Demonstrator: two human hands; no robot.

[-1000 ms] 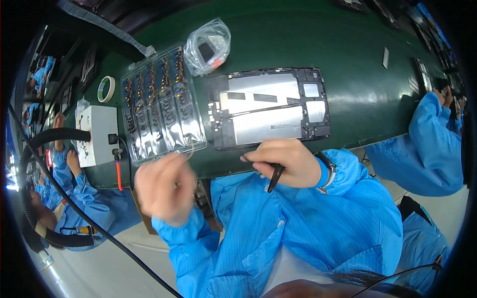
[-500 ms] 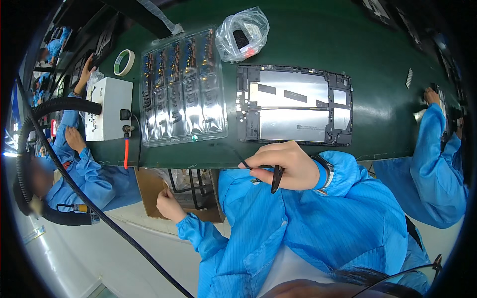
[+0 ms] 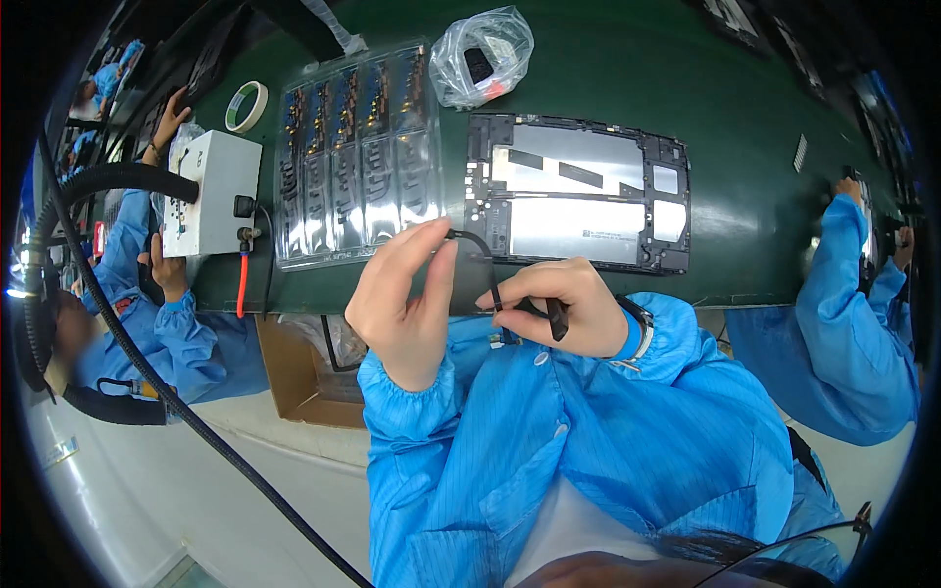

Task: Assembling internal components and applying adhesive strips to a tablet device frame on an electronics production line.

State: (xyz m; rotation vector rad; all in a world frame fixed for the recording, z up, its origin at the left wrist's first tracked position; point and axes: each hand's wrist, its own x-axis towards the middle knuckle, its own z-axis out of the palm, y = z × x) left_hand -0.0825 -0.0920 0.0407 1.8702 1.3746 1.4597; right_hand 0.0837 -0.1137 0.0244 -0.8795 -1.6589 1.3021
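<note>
A thin black flexible strip, like a flat flex cable [image 3: 488, 263], bends between my two hands in front of the bench edge. My left hand [image 3: 400, 306] pinches its upper end between thumb and fingertips. Lower down, the thumb and forefinger of my right hand [image 3: 580, 306] close on the same strip, whose lower end hangs below them. A dark slim tool [image 3: 558, 319] also sits in the right hand; its kind is hard to make out. Beyond my hands lies an opened tablet body [image 3: 578, 240], with silver battery panels in a black frame.
A clear plastic tray [image 3: 358, 230] of small parts lies left of the tablet. Behind are a clear bag [image 3: 480, 59] and a tape roll [image 3: 246, 106]. A white box [image 3: 223, 196] with a black hose [image 3: 127, 179] stands left. Co-workers sit on both sides; a cardboard box [image 3: 304, 392] is below.
My left hand has risen from beside the cardboard box and taken the strip's upper end. The right hand still holds the strip and the dark tool. The view has shifted slightly.
</note>
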